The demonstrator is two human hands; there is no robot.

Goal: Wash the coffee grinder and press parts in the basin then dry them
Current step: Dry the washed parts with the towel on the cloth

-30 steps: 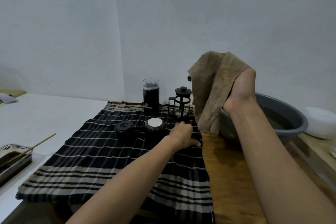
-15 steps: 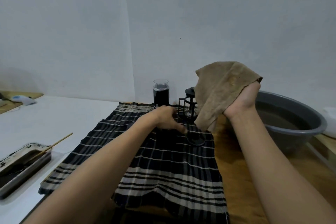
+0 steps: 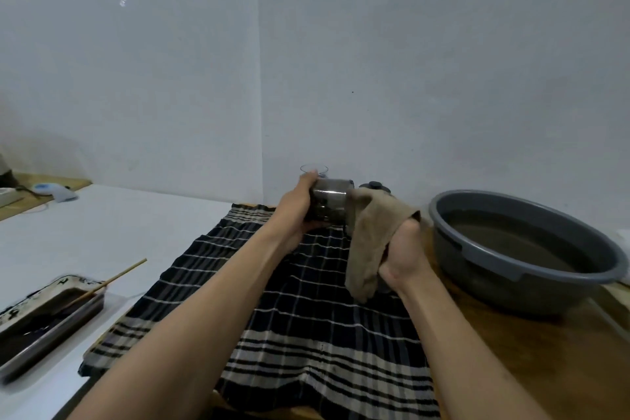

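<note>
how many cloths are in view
2: a black-and-white checked cloth spread on the wooden table, and a brown rag in the right hand against the held dark cylinder.

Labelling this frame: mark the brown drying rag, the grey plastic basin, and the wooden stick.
Brown drying rag (image 3: 366,242), head view, hanging middle fold.
Grey plastic basin (image 3: 477,251), head view, near outer wall.
Wooden stick (image 3: 117,276), head view, mid-shaft.

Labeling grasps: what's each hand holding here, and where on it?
Left hand grips the dark grinder cup around its base end. Right hand clutches the brown cloth at its bunched middle.
</note>
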